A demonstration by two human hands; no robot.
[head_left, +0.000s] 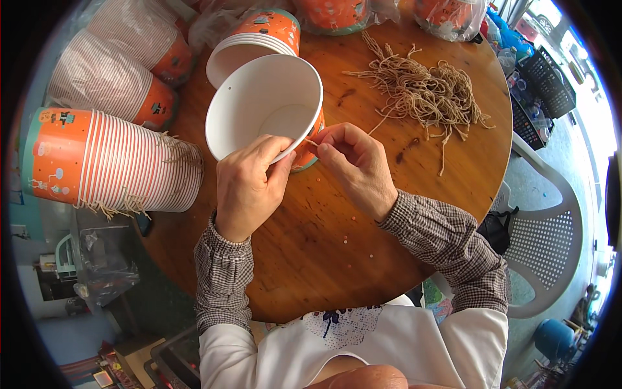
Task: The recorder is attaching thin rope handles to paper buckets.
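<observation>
A large paper bucket, white inside and orange with printed figures outside, tilts with its mouth toward me over the round table. My left hand is closed on its near rim, thumb and fingers pinching the edge. Just right of that rim, my right hand pinches a short piece of tan string against the bucket's side. How the string passes through the wall is hidden by my fingers. A tangled heap of cut strings lies beyond my right hand.
At left lies a long stack of nested buckets with string ends poking out. More stacks in clear plastic lie behind it. Another few nested buckets rest behind the held one. A grey plastic chair stands right of the wooden table.
</observation>
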